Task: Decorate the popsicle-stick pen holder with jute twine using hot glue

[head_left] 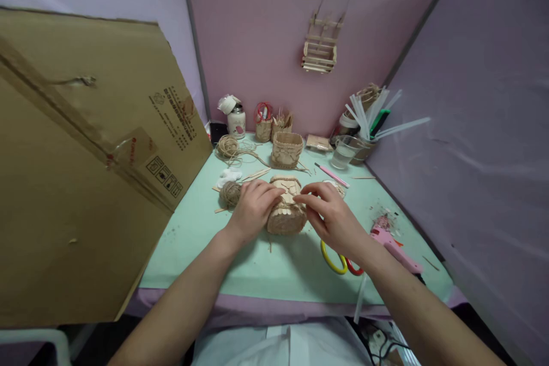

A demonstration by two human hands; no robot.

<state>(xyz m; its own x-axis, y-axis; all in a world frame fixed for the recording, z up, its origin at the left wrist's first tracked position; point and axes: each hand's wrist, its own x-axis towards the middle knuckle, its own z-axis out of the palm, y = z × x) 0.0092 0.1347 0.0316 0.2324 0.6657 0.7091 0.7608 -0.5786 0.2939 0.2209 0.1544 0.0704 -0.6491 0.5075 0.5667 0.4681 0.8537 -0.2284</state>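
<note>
A small basket of pale wooden sticks with twine trim lies on its side in the middle of the table, its flat base facing me. My left hand is closed on its left side, fingertips resting on the upper face. From the right, my right hand reaches over the same face with thumb and fingers drawn together in a pinch. Whatever those fingers pinch is too small to make out. Scissors with yellow and red handles lie under my right wrist. Beside my left hand sits a ball of brown twine.
A second basket stands behind. A pink glue gun lies at right, near a clear plastic cup of water and a pink pen. Looser twine is at back left. A large cardboard sheet leans along the left side.
</note>
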